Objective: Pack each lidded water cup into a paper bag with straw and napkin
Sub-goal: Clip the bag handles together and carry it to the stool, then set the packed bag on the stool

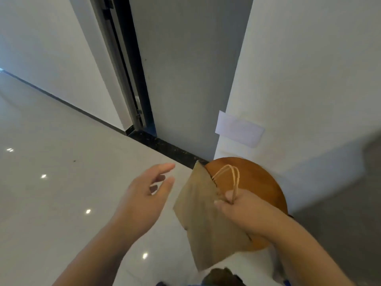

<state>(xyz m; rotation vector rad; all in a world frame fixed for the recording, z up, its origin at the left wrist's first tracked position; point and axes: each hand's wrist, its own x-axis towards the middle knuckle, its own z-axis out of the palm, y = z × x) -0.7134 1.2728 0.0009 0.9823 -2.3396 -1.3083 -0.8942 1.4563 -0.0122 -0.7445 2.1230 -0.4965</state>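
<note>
1. Head view: I am looking down over both bare forearms at a glossy white floor (61,182), with a grey door (185,79) and a white wall (309,79) ahead. No cup, straw or napkin is showing anywhere in this view.

2. Head view, the task's thing: a flat brown paper bag (206,219) is hanging low and right of centre. It looks folded shut, not yet opened. Its long axis is running diagonally, from a top corner pointing away from me down to a bottom corner near my body. Its twisted paper handles (231,176) are looping up past the grip.

3. Head view, right hand (243,211): it is pinching the bag's upper edge together with the handles, thumb and fingers clenched on the paper. Beneath it sits a round wooden worktop (257,178), partly covered by the bag and the arm. I cannot tell whether the bag is touching it.

4. Head view, left hand (144,195): it is hovering empty, fingers spread and slightly curled, palm turned toward the bag. It is near the bag's left edge but apart from it.

5. The relation that matters: the bag's free edge is lying to the right of the empty left hand, and that hand is the nearer free one. I judge the next move is for it to close on that edge and pull the bag's mouth open.
</note>
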